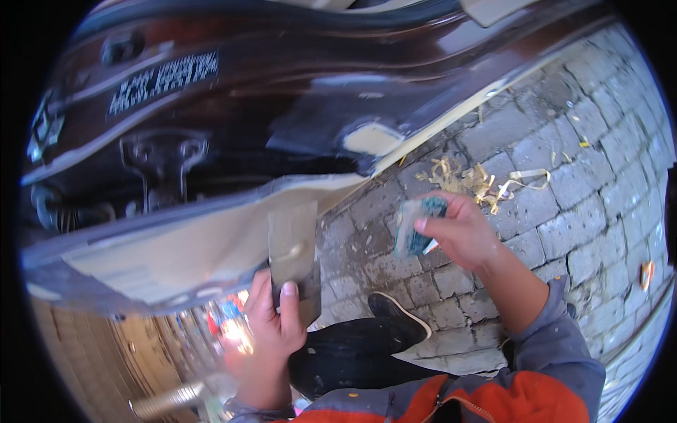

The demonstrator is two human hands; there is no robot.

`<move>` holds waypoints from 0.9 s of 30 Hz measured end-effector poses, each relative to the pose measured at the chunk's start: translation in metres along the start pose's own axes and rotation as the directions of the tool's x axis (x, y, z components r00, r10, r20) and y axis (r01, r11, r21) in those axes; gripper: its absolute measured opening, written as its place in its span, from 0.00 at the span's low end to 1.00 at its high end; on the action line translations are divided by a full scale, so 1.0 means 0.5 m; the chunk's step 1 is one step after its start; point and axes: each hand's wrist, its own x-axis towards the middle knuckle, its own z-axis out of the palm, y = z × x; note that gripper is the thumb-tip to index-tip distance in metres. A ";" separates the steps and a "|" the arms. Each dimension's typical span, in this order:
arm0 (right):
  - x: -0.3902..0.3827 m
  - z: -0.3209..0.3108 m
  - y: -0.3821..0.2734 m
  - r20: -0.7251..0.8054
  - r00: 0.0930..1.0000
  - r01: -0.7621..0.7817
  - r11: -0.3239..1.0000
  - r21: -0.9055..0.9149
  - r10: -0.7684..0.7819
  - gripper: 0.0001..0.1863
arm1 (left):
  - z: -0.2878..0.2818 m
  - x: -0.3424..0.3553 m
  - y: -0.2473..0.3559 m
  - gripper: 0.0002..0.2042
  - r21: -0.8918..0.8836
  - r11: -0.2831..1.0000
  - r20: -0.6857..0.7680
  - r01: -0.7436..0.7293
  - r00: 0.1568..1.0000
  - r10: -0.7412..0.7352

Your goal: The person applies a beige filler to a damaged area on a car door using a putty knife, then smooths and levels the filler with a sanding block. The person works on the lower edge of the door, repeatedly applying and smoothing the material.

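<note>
Clearly, the left hand was nearer the cream-coated car panel, gripping a flat plate lengthwise toward it; the right hand pinched a teal-edged pad.

Grey, uneven brick paving spreads below and around the right hand. Just beyond that hand lies a crumpled heap of tan tape. Farther out, to its right, is a small yellow scrap. An orange-and-white scrap lies well to the right. A black shoe stands between right hand and left hand, nearer the body.
</note>
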 end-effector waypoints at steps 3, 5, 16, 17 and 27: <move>0.042 -0.023 0.023 -0.254 0.960 0.155 0.981 0.118 -0.121 0.11 | -0.079 0.044 -0.066 0.11 0.039 0.943 0.180 -0.331 0.930 0.319; 0.064 -0.056 0.043 -0.472 0.847 0.315 0.946 0.079 -0.242 0.11 | -0.130 0.100 -0.075 0.15 0.025 0.880 0.310 -0.474 0.841 0.444; 0.108 -0.110 0.099 -0.764 0.220 0.574 0.714 -0.401 -0.606 0.14 | -0.339 0.185 -0.112 0.18 0.000 0.616 0.610 -0.788 0.488 0.624; 0.103 -0.130 0.088 -0.751 0.176 0.585 0.681 -0.440 -0.636 0.14 | -0.333 0.199 -0.087 0.17 -0.040 0.612 0.621 -0.790 0.460 0.635; 0.215 -0.209 -0.029 -0.454 0.006 0.575 0.374 -0.728 -0.891 0.13 | -0.278 0.236 -0.054 0.26 -0.022 0.444 0.739 -0.896 0.284 0.611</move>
